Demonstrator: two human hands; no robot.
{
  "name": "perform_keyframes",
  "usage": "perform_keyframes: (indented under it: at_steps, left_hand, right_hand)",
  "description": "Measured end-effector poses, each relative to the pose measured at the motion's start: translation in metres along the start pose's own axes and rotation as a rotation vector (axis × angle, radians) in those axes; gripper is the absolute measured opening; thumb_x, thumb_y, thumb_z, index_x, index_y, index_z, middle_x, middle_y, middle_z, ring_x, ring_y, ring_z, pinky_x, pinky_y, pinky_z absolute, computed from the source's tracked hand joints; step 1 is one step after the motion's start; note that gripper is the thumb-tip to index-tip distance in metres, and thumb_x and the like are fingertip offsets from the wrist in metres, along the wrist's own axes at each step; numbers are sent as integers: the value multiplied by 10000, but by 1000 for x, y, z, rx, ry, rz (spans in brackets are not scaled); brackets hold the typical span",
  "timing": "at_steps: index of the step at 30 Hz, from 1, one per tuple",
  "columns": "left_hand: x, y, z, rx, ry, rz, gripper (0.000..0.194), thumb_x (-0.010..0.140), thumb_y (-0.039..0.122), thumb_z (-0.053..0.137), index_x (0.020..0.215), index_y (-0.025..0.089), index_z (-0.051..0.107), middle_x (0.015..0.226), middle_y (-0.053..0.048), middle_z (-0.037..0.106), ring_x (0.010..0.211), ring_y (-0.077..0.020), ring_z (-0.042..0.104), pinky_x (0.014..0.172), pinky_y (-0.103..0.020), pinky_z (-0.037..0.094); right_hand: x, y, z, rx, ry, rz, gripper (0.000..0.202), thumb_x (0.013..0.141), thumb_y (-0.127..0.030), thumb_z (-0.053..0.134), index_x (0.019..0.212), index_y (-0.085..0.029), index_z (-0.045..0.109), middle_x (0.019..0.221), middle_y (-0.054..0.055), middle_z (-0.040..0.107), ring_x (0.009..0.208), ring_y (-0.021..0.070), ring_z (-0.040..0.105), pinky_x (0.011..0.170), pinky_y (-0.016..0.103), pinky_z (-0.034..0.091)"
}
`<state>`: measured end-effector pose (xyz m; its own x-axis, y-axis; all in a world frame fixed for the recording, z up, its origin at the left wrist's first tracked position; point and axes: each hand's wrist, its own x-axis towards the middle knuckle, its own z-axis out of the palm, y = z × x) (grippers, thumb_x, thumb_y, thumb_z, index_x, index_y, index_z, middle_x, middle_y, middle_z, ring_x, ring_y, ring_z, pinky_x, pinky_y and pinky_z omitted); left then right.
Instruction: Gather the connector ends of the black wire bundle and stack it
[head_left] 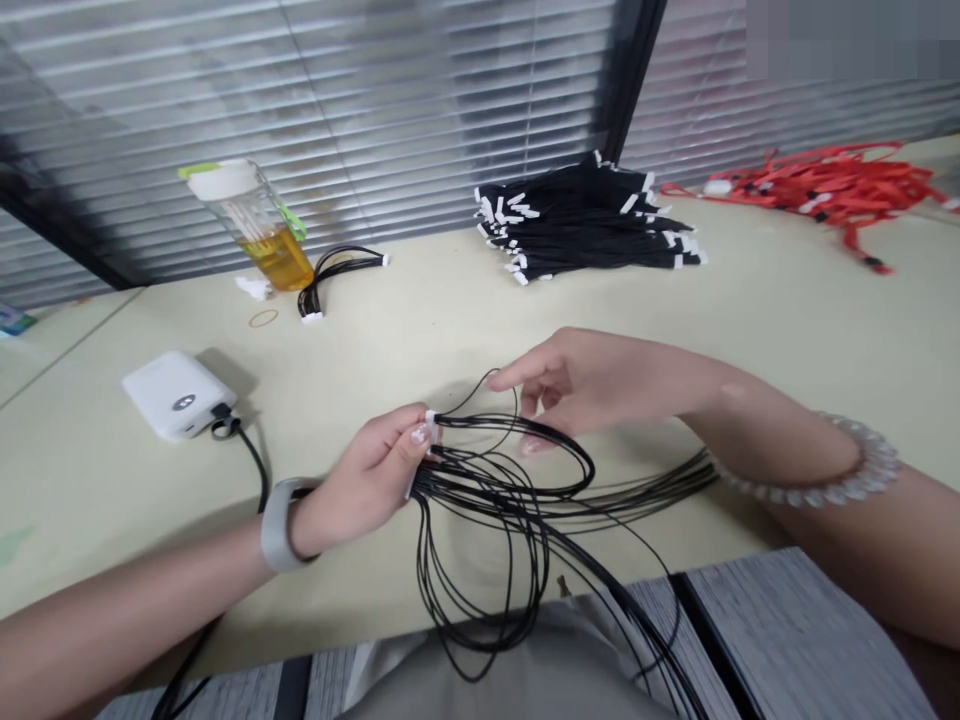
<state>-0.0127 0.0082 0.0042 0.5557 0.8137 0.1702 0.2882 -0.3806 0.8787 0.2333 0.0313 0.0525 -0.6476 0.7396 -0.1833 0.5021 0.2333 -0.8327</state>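
While your left hand (381, 468) pinches the white plugs (431, 420) between thumb and fingers, the black wires (459, 487) run out from them in an untidy spread. Your right hand (559, 385) is partly open, thumb and forefinger apart, near a thin wire (516, 405) that arcs away from the rest; you can't tell whether a fingertip touches it. The wires are over the tabletop (375, 350), nearer you and to the right of the bottle (281, 258), with some reaching past the edge towards your lap.

Judging by how they lie, the wires are only partly in order: gathered at the plug end, but loose, looped and crossing beyond it, with no tie visible around them. They look slim, smooth and springy, some bent into wide loops. Just beside the bottle sits a short black cable (322, 275); well to its right are a black cable pile (585, 220) and, farther right, red cables (832, 190).
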Motion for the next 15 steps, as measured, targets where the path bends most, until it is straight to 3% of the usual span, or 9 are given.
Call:
perform_keyframes:
  at_steps: [4, 9, 12, 15]
  left_hand:
    - [1, 1, 1, -7, 20, -24, 441, 901, 549, 363, 679, 173, 427, 619, 35, 370, 544, -100, 325, 496, -228, 301]
    - [0, -4, 3, -85, 57, -103, 430, 903, 548, 357, 709, 174, 442, 610, 35, 372, 518, -97, 324, 456, -220, 293]
    - [1, -6, 4, -135, 74, -141, 404, 915, 523, 352, 719, 179, 435, 595, 42, 376, 479, -88, 332, 428, -212, 293]
    - [2, -5, 4, -103, 78, -115, 403, 923, 507, 349, 718, 174, 443, 609, 38, 387, 502, -89, 348, 447, -211, 305]
  right_hand:
    - [4, 7, -3, 189, 97, -13, 515, 676, -370, 726, 1159, -225, 620, 1064, 30, 680, 977, 176, 624, 853, 291, 486]
    - [10, 9, 2, 272, 238, -170, 503, 642, -326, 755, 1125, -246, 639, 1283, 35, 570, 1210, 200, 501, 1068, 388, 359]
    - [12, 10, 8, 293, 276, -257, 545, 612, -293, 783, 1133, -247, 629, 1323, 39, 533, 1263, 202, 446, 1085, 403, 335]
    - [12, 9, 10, 348, 302, -284, 495, 629, -252, 775, 1102, -228, 632, 1268, 51, 573, 1216, 204, 493, 1011, 387, 421]
